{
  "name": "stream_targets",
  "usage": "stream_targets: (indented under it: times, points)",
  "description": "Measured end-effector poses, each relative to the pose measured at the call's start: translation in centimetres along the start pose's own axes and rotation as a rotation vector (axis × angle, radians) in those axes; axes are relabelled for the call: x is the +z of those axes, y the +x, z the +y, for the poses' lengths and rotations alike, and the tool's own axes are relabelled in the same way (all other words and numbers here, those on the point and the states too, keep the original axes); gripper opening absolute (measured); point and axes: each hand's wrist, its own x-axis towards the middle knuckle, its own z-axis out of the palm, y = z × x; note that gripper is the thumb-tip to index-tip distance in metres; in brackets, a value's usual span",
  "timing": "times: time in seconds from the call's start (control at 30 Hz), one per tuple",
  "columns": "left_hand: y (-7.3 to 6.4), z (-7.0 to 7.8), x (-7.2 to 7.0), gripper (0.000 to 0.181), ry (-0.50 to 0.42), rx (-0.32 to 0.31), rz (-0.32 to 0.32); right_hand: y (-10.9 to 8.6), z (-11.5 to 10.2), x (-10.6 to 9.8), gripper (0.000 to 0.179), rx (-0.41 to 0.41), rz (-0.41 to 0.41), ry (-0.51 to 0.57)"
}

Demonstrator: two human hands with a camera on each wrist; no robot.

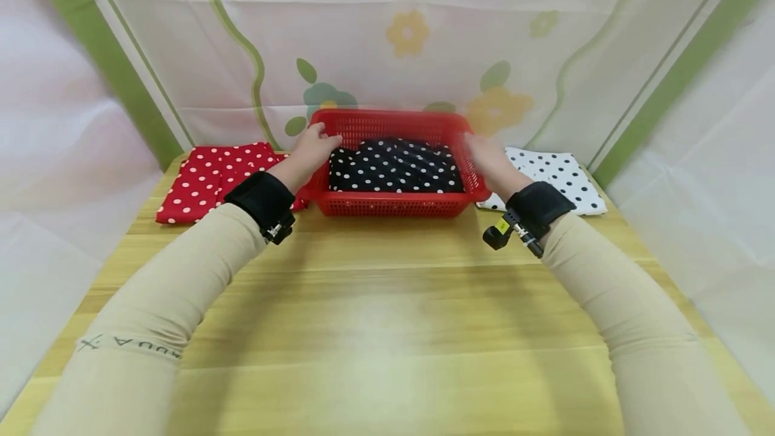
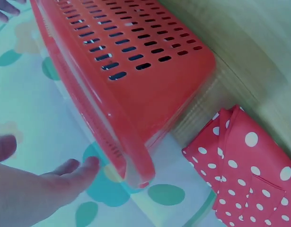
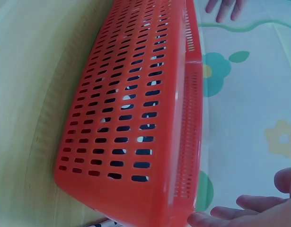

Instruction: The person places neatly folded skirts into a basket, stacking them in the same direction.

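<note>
A red perforated plastic basket (image 1: 393,205) stands at the back of the wooden table, with black white-dotted cloth (image 1: 396,165) lying inside. My left hand (image 1: 316,148) is over the basket's left end; in the left wrist view its fingers (image 2: 74,177) are extended near the rim corner. At the right end is my right hand (image 1: 484,155), blurred in the head view. The right wrist view shows its fingers (image 3: 259,203) stretched out, one fingertip right at the rim. Neither hand is curled round anything.
Left of the basket lies a folded red cloth with white dots (image 1: 206,180). A folded white cloth with black dots (image 1: 563,180) sits on the right, partly behind my right arm. A flower-printed curtain (image 1: 375,25) hangs close behind the wooden table (image 1: 387,301).
</note>
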Motion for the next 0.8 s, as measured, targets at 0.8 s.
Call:
stream_targets:
  times: [0.8]
  points:
    - [-5.9, -0.2, -1.8, 0.077, 0.171, 0.008, -0.148, -5.7, -0.4, -3.2, 0.066, -0.060, -0.103, -0.057]
